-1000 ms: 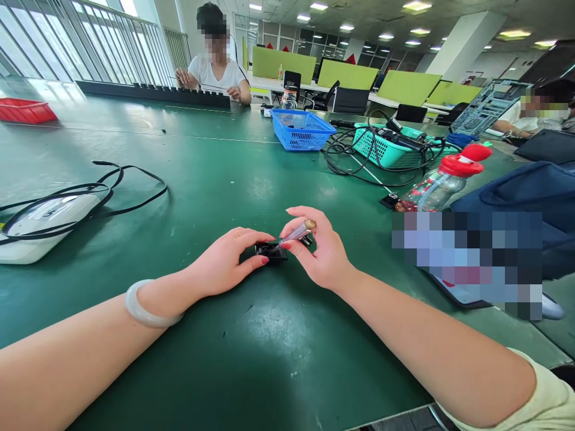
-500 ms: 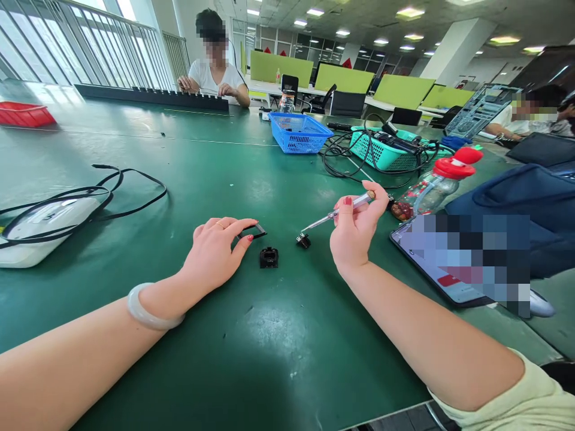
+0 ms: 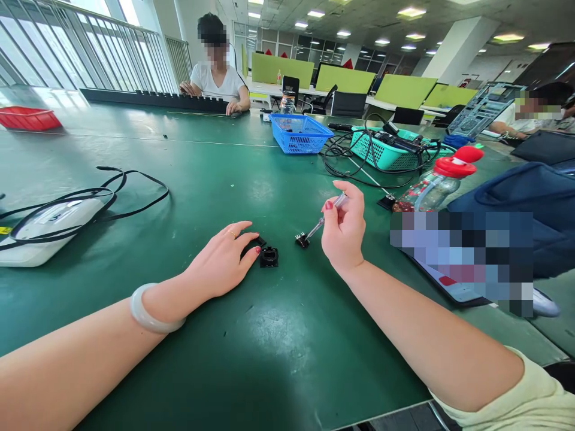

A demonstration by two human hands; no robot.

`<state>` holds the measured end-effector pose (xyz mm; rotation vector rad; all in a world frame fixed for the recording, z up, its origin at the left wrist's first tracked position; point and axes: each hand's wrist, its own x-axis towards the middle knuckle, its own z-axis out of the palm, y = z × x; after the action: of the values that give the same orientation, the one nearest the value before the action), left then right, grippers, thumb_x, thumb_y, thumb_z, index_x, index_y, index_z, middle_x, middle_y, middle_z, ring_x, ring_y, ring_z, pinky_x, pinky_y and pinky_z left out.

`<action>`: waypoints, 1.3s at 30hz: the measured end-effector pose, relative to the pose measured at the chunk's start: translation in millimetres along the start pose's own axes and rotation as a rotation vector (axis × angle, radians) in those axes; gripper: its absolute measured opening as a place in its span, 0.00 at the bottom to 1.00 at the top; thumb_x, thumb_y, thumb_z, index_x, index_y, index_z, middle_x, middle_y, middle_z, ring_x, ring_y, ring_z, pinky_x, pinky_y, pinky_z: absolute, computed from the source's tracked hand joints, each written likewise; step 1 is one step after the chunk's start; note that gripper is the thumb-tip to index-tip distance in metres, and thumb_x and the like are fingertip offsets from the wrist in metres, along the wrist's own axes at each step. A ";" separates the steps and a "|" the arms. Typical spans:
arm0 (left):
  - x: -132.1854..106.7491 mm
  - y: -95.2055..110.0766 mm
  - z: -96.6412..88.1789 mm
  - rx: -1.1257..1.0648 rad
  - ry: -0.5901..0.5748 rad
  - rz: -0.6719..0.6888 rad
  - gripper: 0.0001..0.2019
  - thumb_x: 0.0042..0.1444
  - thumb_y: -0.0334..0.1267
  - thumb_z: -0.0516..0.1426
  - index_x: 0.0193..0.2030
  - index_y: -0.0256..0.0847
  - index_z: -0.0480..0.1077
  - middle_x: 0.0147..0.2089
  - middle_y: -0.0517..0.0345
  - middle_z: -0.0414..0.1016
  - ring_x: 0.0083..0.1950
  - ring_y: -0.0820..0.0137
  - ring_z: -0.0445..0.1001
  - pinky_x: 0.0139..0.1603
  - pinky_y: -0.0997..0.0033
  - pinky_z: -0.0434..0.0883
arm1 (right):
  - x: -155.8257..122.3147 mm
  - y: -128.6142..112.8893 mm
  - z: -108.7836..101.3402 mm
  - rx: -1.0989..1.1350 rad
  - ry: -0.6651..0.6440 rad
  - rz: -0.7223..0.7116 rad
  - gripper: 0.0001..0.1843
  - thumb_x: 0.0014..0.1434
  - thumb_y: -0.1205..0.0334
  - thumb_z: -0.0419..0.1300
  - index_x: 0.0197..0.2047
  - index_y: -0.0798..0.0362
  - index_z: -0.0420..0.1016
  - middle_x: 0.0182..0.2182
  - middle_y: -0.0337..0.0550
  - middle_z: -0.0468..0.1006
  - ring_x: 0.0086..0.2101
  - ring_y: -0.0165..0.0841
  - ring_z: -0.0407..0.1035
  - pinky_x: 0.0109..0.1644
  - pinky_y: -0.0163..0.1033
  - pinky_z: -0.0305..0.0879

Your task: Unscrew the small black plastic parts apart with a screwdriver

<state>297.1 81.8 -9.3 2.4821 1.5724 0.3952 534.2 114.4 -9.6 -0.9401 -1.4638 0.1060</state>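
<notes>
My right hand (image 3: 345, 230) pinches a thin clear-handled screwdriver (image 3: 324, 217), whose tip points down-left to a tiny black part (image 3: 302, 240) on the green table (image 3: 269, 347). My left hand (image 3: 223, 261) rests on the table with fingers curled down over a flat black piece, of which only an edge (image 3: 259, 241) shows. Its fingertips touch a small square black part (image 3: 269, 257).
A white device with black cables (image 3: 54, 218) lies at left. A phone (image 3: 453, 281), a red-capped bottle (image 3: 433, 182) and a dark blue bag (image 3: 530, 203) crowd the right. A blue basket (image 3: 300, 131) and a teal basket with cords (image 3: 390, 146) stand farther back. Other people sit at the far side.
The black piece has been taken apart into small parts lying separately. My right hand lifted away right with the screwdriver, then lowered its tip to the tiny part. My left hand settled flat beside the square part.
</notes>
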 end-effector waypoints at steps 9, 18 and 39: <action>-7.3 6.6 -4.0 -0.120 -0.182 0.253 0.27 0.66 0.48 0.45 0.71 0.48 0.50 0.72 0.55 0.55 0.74 0.61 0.52 0.74 0.52 0.55 | -8.2 -8.6 2.6 0.184 -0.260 0.010 0.11 0.67 0.61 0.52 0.53 0.45 0.60 0.31 0.36 0.71 0.27 0.29 0.66 0.31 0.38 0.66; -4.4 5.2 -4.2 -0.034 -0.119 0.323 0.25 0.65 0.52 0.47 0.67 0.54 0.57 0.65 0.53 0.65 0.65 0.57 0.62 0.67 0.49 0.62 | -3.7 -4.4 2.6 0.035 0.015 0.013 0.10 0.67 0.61 0.51 0.52 0.45 0.60 0.32 0.39 0.70 0.30 0.32 0.68 0.34 0.42 0.68; -5.7 6.5 -3.0 -0.083 -0.020 0.217 0.22 0.61 0.48 0.53 0.60 0.45 0.63 0.58 0.51 0.72 0.60 0.58 0.69 0.65 0.50 0.66 | -18.2 -23.2 3.8 0.233 -0.312 -0.187 0.11 0.67 0.64 0.52 0.52 0.45 0.61 0.33 0.37 0.72 0.30 0.29 0.69 0.33 0.38 0.70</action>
<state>299.4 73.9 -5.3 2.5904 1.2564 0.4555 516.9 90.3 -10.9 -0.6119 -1.7762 0.2899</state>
